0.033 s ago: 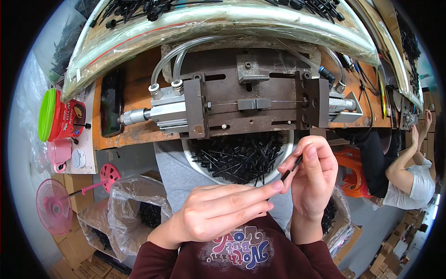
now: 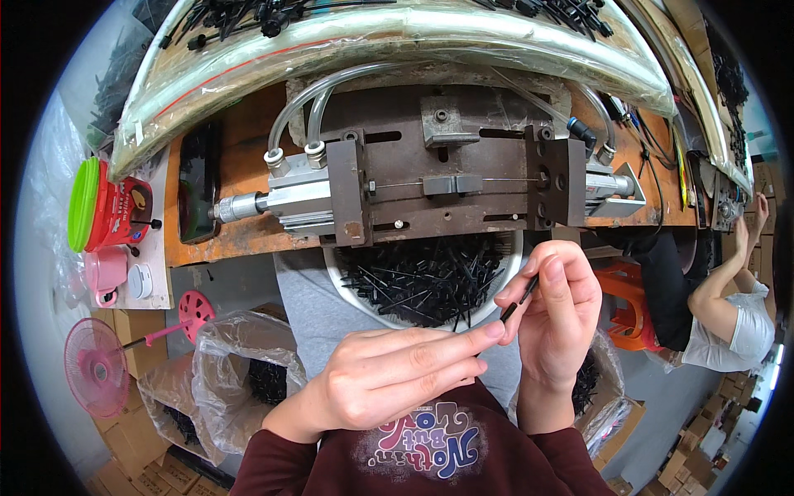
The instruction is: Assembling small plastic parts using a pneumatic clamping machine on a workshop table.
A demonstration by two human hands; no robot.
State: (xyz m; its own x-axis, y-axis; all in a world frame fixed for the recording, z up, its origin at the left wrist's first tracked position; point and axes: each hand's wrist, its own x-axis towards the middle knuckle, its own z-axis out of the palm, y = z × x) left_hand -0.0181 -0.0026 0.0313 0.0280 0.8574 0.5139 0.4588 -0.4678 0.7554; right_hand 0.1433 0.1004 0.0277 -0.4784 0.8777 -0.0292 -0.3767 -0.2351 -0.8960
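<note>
Above my lap, my left hand (image 2: 397, 372) is closed with its fingers pressed together. A black tip shows just past its fingertips and a dark end below them; most of that piece is hidden. My right hand (image 2: 558, 310) pinches a thin black rod (image 2: 529, 289) between thumb and fingers, tilted up to the right. The rod's lower end meets the left fingertips, and I cannot tell if it is one piece or two. Behind my hands a white basket (image 2: 335, 277) rests on my lap, holding many thin black parts (image 2: 422, 281).
Beyond the basket stands a brown metal fixture (image 2: 397, 223) with silver cylinders (image 2: 302, 202), clear hoses and a small central block (image 2: 452, 185). At left are a red tub (image 2: 124, 211) and pink fan (image 2: 97, 368). Lined bags (image 2: 240, 372) flank me. Another person (image 2: 732, 322) works at right.
</note>
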